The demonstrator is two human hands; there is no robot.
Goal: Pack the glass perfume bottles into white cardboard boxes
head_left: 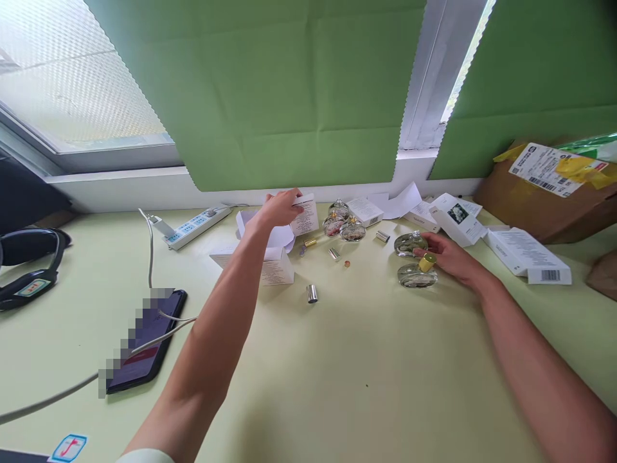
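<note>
My left hand [281, 208] reaches far across the pale green table and grips a small white printed box [305, 217] near the window sill. My right hand [450, 257] rests at the right beside two round glass perfume bottles; its fingers pinch the yellow cap [427, 262] of the nearer bottle [417, 275]. The second bottle [409, 244] lies just behind it. Three more small glass bottles [343, 225] stand close together between my hands. Silver caps [312, 294] and a tiny round piece [346, 263] lie loose on the table.
Open white boxes [274, 263] and leaflets [402, 202] lie along the back. Flat white cartons [527, 256] and a brown parcel [549, 193] sit at the right. A power strip [197, 226], a cabled phone [147, 341] and headphones [29, 270] are at the left.
</note>
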